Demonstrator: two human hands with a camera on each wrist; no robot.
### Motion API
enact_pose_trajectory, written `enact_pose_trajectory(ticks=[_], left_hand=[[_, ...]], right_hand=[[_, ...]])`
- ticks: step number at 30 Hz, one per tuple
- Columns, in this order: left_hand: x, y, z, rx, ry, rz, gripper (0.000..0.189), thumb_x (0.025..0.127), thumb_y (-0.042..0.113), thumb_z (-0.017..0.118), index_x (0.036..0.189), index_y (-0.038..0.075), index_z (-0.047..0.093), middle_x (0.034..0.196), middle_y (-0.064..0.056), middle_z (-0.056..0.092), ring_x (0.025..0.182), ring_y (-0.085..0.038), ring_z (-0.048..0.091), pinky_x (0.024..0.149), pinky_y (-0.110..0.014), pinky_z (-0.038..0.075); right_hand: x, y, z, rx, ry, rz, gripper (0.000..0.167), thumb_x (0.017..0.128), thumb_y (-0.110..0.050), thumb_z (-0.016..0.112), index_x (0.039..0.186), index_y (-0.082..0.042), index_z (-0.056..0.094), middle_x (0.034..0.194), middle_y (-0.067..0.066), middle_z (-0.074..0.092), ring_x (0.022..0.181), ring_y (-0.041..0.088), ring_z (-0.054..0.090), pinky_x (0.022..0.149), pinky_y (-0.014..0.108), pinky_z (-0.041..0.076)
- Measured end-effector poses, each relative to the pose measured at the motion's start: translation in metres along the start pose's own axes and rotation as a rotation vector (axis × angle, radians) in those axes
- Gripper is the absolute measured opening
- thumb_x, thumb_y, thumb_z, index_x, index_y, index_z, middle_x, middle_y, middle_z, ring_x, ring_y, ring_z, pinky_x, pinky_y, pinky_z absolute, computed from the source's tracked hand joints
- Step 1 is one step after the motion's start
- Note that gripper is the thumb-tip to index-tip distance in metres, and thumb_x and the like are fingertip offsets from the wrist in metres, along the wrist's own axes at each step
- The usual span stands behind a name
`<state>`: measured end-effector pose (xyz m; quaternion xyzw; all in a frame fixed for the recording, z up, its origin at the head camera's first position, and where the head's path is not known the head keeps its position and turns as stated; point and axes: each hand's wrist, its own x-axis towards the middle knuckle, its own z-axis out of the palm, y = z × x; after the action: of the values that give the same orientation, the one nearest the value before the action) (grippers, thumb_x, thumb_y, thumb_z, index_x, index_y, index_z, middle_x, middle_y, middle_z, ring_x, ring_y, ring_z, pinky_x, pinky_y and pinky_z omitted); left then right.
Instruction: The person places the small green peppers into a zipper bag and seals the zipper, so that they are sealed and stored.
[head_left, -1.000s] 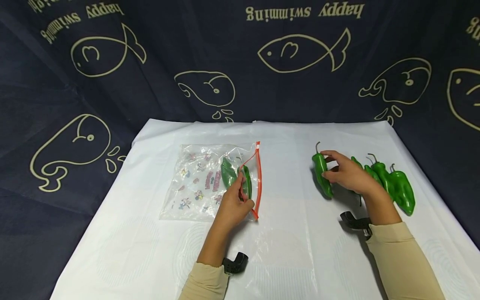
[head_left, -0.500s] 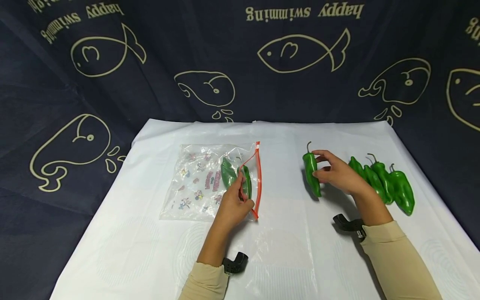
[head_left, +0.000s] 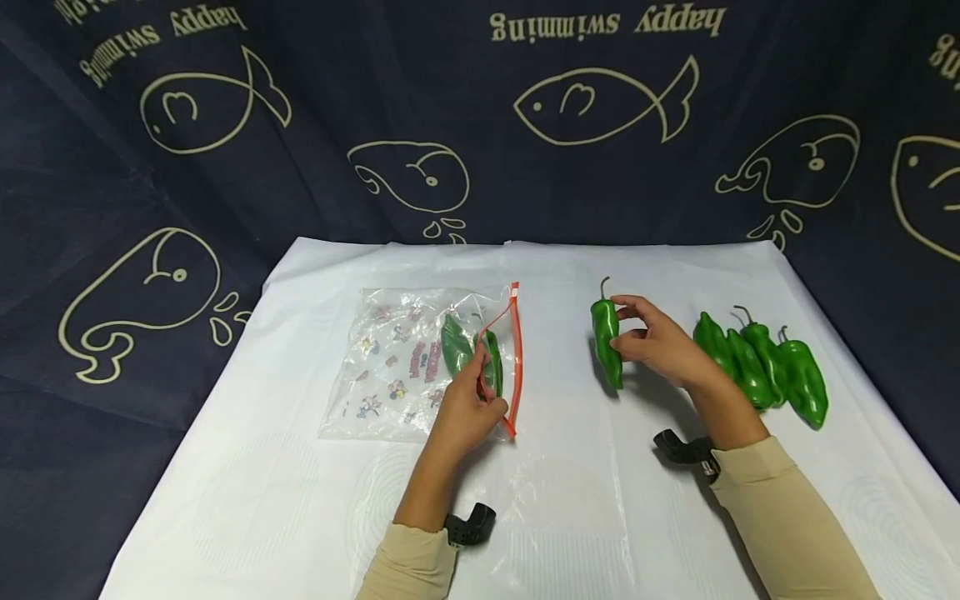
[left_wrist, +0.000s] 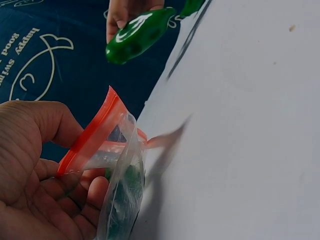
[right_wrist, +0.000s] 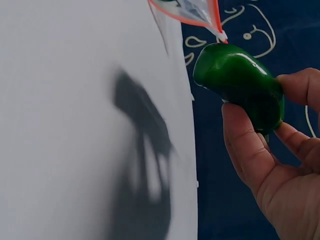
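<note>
My right hand (head_left: 656, 340) pinches a green pepper (head_left: 607, 343) between thumb and fingers, held above the table with its stem pointing to the far side. In the right wrist view the pepper (right_wrist: 240, 80) is seen end-on in the fingertips. At the centre left lies a clear zip bag (head_left: 382, 367) with a red zip edge and small printed figures. Its mouth faces right and gapes; green peppers (head_left: 455, 346) show inside. My left hand (head_left: 468, 417) pinches the bag's red edge (left_wrist: 95, 130) between thumb and fingers, which hide part of the opening.
Several more green peppers (head_left: 765, 362) lie side by side on the right of the white-covered table (head_left: 562, 500). A dark curtain (head_left: 480, 200) printed with fish and whales hangs behind the table's far edge.
My right hand has carried the pepper left, away from the peppers on the right and closer to the bag. The left hand and the bag stay where they were.
</note>
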<state>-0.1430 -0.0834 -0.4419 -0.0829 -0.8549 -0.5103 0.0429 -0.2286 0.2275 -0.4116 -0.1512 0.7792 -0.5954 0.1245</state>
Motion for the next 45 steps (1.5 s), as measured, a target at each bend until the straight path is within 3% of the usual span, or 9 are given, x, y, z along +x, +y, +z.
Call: enact_pose_trajectory(ticks=[8,15,26,45], left_hand=[[0.000,0.000,0.001,0.005,0.000,-0.005,0.087,0.073,-0.001,0.062,0.153,-0.003,0.030,0.096,-0.009,0.058,0.078,-0.015,0.052,0.067,-0.025,0.043],[0.000,0.002,0.000,-0.003,0.007,-0.001,0.087,0.073,-0.002,0.062,0.153,-0.004,0.029,0.112,-0.011,0.060,0.078,-0.014,0.053,0.067,-0.026,0.044],[0.001,0.002,-0.001,-0.016,-0.005,-0.021,0.089,0.073,-0.002,0.063,0.154,-0.002,0.028,0.116,-0.011,0.059,0.078,-0.012,0.052,0.065,-0.025,0.044],[0.000,0.000,0.001,-0.021,-0.004,-0.029,0.088,0.073,-0.001,0.063,0.154,-0.002,0.028,0.126,-0.010,0.058,0.078,-0.012,0.053,0.062,-0.023,0.044]], right_hand=[[0.003,-0.002,0.013,0.019,-0.016,0.011,0.070,0.089,0.006,0.056,0.152,-0.005,0.028,0.138,0.023,0.032,0.089,0.014,0.063,0.075,0.031,0.056],[0.007,-0.004,0.027,-0.022,-0.030,-0.002,0.069,0.089,0.003,0.058,0.151,-0.006,0.031,0.140,0.023,0.035,0.092,0.016,0.064,0.076,0.031,0.056],[0.020,-0.008,0.048,-0.003,-0.061,0.023,0.069,0.089,0.003,0.060,0.151,-0.008,0.033,0.139,0.021,0.038,0.096,0.025,0.063,0.076,0.035,0.057],[0.027,-0.014,0.087,-0.005,-0.205,0.016,0.067,0.088,0.001,0.063,0.148,-0.006,0.037,0.134,0.023,0.042,0.092,0.026,0.061,0.074,0.036,0.054]])
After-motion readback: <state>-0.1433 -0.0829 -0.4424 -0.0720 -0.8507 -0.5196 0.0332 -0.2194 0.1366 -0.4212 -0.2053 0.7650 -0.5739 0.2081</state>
